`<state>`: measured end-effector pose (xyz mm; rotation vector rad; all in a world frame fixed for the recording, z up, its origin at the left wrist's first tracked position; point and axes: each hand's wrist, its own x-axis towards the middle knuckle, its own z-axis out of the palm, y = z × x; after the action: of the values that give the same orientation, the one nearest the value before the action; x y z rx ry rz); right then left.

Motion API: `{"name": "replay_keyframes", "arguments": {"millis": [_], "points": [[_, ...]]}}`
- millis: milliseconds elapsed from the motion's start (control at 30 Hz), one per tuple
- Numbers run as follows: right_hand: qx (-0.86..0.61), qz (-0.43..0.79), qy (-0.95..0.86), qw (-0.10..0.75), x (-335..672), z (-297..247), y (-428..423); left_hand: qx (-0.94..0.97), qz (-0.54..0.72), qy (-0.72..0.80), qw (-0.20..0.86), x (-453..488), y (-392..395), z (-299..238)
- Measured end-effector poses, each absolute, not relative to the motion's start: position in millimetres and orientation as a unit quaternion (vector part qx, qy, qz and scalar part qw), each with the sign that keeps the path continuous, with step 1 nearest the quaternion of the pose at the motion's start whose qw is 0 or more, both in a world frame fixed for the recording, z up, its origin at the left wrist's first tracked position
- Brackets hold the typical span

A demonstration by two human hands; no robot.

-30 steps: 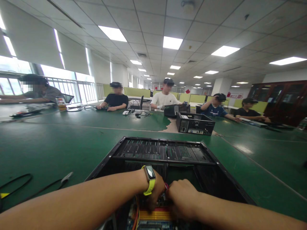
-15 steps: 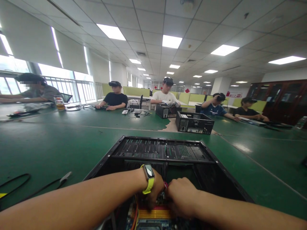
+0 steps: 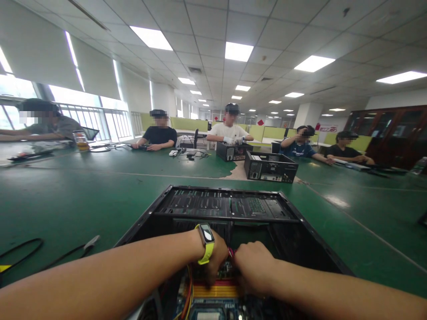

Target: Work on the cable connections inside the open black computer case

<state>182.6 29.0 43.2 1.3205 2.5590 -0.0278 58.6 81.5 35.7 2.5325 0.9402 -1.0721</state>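
Observation:
An open black computer case (image 3: 230, 218) lies before me, and both my hands reach down into it. My right hand (image 3: 256, 263) is closed, with thin red and white wires (image 3: 231, 252) coming out at its fingers. Close on the other side of these wires is my left hand (image 3: 217, 252), its fingers bent down in shadow; what they pinch is hidden. A yellow-green watch (image 3: 207, 244) is on the left wrist. Below the hands show the blue motherboard (image 3: 216, 303) and its yellow and red slots (image 3: 216, 291). Red, yellow and black cables (image 3: 189, 293) run beside the board.
Two more computer cases (image 3: 271, 168) stand farther across the green table (image 3: 100, 191). A black cable (image 3: 68, 254) lies to the left of my case. Several people sit or stand around the table, and a person in white (image 3: 230, 131) works at the far case.
The view has tilted down slightly. My hands stay at nearly the same place in the case, close to the thin wires. Across the table, the person in white has shifted their gloved hands.

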Motion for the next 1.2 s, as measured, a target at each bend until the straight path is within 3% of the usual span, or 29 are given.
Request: {"name": "replay_keyframes", "arguments": {"millis": [333, 433, 533, 600, 833, 1000, 1200], "points": [[0.451, -0.011, 0.879, 0.156, 181, 49, 27, 0.873, -0.363, 0.314, 0.092, 62, 75, 47], [0.44, -0.044, 0.891, 0.098, 190, 73, 23, 0.877, -0.356, 0.309, 0.088, 62, 76, 43], [0.438, -0.094, 0.894, -0.012, 209, 100, 14, 0.889, -0.341, 0.301, 0.061, 60, 78, 36], [0.455, -0.116, 0.882, -0.033, 221, 108, 7, 0.895, -0.331, 0.295, 0.051, 59, 79, 33], [0.457, -0.091, 0.872, 0.149, 230, 97, -5, 0.873, -0.382, 0.299, 0.06, 61, 77, 38], [0.424, -0.148, 0.886, 0.113, 223, 99, -13, 0.871, -0.382, 0.304, 0.059, 62, 77, 39], [0.443, -0.01, 0.889, 0.117, 197, 66, 3, 0.868, -0.386, 0.309, 0.054, 62, 78, 39]]}}
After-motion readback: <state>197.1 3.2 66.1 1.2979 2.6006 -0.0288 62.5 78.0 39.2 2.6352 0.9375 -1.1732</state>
